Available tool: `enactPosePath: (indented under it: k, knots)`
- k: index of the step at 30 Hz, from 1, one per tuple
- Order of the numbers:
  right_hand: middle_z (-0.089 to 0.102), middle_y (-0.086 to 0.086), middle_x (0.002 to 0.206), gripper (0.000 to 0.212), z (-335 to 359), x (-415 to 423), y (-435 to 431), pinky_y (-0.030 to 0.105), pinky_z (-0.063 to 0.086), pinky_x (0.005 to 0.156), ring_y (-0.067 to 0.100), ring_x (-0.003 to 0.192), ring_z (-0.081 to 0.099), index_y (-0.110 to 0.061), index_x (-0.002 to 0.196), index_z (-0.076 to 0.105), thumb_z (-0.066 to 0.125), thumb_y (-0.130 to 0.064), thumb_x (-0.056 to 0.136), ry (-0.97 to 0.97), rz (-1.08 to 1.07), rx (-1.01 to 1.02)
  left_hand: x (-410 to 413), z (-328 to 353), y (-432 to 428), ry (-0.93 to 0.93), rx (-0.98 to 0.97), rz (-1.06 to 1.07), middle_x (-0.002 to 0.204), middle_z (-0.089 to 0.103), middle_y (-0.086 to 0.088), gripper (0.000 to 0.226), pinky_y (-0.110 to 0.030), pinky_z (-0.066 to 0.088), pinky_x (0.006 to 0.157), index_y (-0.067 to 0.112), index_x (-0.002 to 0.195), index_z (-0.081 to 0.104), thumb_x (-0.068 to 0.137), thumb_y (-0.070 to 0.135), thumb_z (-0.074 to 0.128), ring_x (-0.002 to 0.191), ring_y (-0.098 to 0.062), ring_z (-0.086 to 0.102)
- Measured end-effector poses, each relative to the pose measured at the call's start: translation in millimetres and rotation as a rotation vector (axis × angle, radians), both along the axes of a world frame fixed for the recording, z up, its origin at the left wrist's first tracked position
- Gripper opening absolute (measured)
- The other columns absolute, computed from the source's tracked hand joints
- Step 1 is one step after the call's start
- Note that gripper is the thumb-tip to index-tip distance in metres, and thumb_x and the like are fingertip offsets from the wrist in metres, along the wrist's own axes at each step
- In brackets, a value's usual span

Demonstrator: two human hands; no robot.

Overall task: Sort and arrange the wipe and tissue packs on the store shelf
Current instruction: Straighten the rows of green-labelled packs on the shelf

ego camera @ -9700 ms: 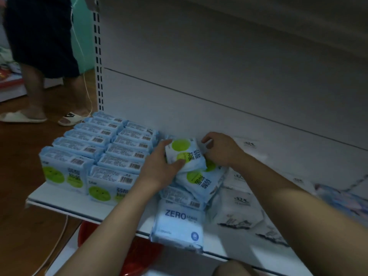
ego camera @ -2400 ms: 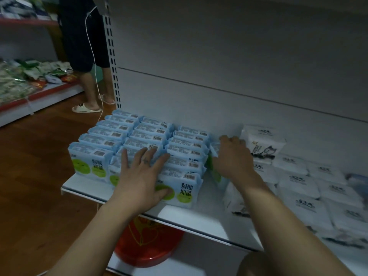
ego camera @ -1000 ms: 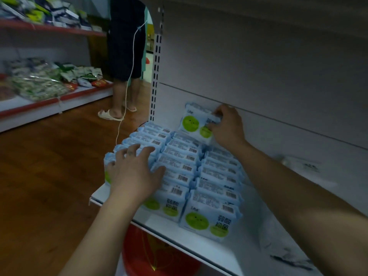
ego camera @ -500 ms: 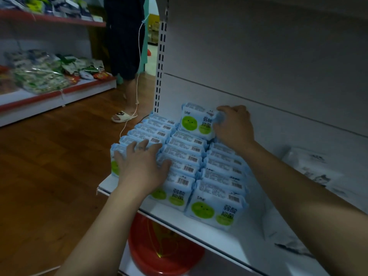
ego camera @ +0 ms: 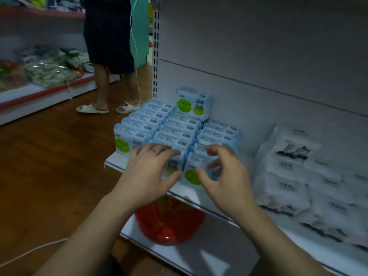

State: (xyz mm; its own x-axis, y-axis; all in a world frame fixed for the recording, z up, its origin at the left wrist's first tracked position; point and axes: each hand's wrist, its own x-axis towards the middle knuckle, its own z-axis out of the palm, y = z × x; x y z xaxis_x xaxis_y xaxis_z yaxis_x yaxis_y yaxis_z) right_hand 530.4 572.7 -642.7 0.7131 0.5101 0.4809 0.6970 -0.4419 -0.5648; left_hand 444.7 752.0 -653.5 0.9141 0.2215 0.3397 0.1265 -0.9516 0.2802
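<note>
Blue wipe packs [ego camera: 175,132] with green circles stand in three rows at the left end of the white shelf [ego camera: 113,161]. One more blue pack [ego camera: 194,103] sits on top at the back of the middle row, against the back panel. My left hand [ego camera: 151,172] lies spread over the front pack of the middle row. My right hand [ego camera: 225,176] hovers with fingers apart at the front pack of the right row [ego camera: 191,174]. White tissue packs [ego camera: 288,168] with dark prints lie in a loose pile to the right.
A red basin [ego camera: 169,222] sits on the lower shelf under my hands. A person in dark shorts and sandals [ego camera: 108,56] stands on the wooden floor at the left, a white cable hanging beside them. Another stocked shelf [ego camera: 39,76] runs along the far left.
My right hand has let go of the blue pack on top of the back row and come down to the front packs. My left hand stays on the front packs.
</note>
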Motion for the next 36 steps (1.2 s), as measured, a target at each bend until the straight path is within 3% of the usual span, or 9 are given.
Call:
enactPosePath:
  k: [3,6,11,15,21,28,32,34,36]
  knots:
    - [0.057,-0.014,0.096,0.033,-35.9,-34.8,-14.1,0.023,0.046,0.07,0.005,0.073,0.058,-0.032,0.104,0.053,0.071,-0.036,0.077,0.173,0.051,-0.136,-25.2,-3.8,-14.2,-0.002,0.022,-0.036,0.108,0.059,0.008,0.045,-0.041,0.043,0.087,0.032,0.109,0.061,0.082,0.064,0.045,0.108,-0.02,0.051]
    - [0.061,-0.01,0.102,0.032,-83.6,-56.5,-20.7,0.029,0.047,0.077,0.014,0.093,0.061,-0.03,0.107,0.052,0.064,-0.042,0.079,0.303,0.125,-0.546,-56.5,-30.3,-25.0,0.059,0.106,-0.061,0.096,0.054,0.008,0.033,-0.036,0.041,0.076,0.029,0.098,0.058,0.083,0.059,0.053,0.095,-0.02,0.05]
    - [0.056,0.011,0.127,0.058,-167.8,-76.2,-21.5,0.035,0.047,0.091,0.03,0.116,0.054,-0.015,0.128,0.048,0.066,-0.043,0.08,0.526,0.239,-0.959,-92.5,-101.3,-56.4,0.516,0.103,-0.014,0.124,0.053,0.002,0.051,-0.038,0.037,0.092,0.026,0.126,0.049,0.086,0.058,0.053,0.117,-0.023,0.046]
    - [0.052,0.012,0.133,0.058,-224.1,-90.2,-37.0,0.036,0.045,0.091,0.03,0.12,0.052,-0.013,0.129,0.046,0.068,-0.037,0.081,0.654,0.226,-1.154,-104.2,-164.1,-74.4,0.809,-0.06,0.055,0.139,0.046,-0.003,0.062,-0.041,0.034,0.101,0.026,0.138,0.039,0.085,0.052,0.057,0.128,-0.026,0.041]
    - [0.038,0.011,0.146,0.066,-322.8,-113.4,-44.7,0.038,0.039,0.104,0.029,0.13,0.041,-0.02,0.145,0.033,0.06,-0.041,0.088,0.867,0.081,-1.12,-118.7,-235.1,-65.3,1.03,-0.235,0.113,0.143,0.042,-0.006,0.065,-0.052,0.032,0.104,0.023,0.143,0.033,0.09,0.054,0.053,0.131,-0.031,0.038]
    - [0.02,0.022,0.147,0.113,-425.4,-104.9,-27.6,0.051,0.023,0.108,0.04,0.134,0.026,-0.021,0.152,-0.008,0.069,-0.055,0.076,0.48,0.16,-1.427,-124.5,-333.9,-83.1,1.071,-0.576,0.163,0.128,0.05,-0.012,0.051,-0.042,0.042,0.091,0.013,0.132,0.041,0.092,0.041,0.053,0.116,-0.036,0.049]
    - [0.027,0.027,0.143,0.099,-465.3,-114.5,-22.4,0.051,0.033,0.102,0.039,0.125,0.036,-0.017,0.15,-0.02,0.054,-0.048,0.091,0.416,0.145,-1.459,-141.0,-376.4,-86.9,1.132,-0.689,0.219,0.133,0.049,-0.01,0.055,-0.039,0.043,0.097,0.017,0.14,0.04,0.091,0.04,0.055,0.12,-0.031,0.05]
    - [0.032,0.023,0.142,0.098,-469.0,-121.8,-22.7,0.049,0.038,0.099,0.037,0.123,0.04,-0.02,0.144,-0.026,0.055,-0.036,0.091,0.512,0.11,-1.417,-144.4,-376.6,-78.8,1.158,-0.715,0.211,0.131,0.048,-0.007,0.062,-0.038,0.044,0.095,0.017,0.137,0.039,0.086,0.048,0.058,0.117,-0.03,0.05]
    - [0.034,0.016,0.144,0.114,-451.7,-119.3,-15.3,0.047,0.042,0.1,0.032,0.126,0.041,-0.026,0.152,-0.01,0.074,-0.034,0.075,0.873,0.092,-1.213,-140.1,-363.1,-67.8,1.147,-0.657,0.196,0.127,0.051,-0.005,0.073,-0.04,0.047,0.091,0.021,0.132,0.041,0.074,0.063,0.055,0.114,-0.029,0.052]
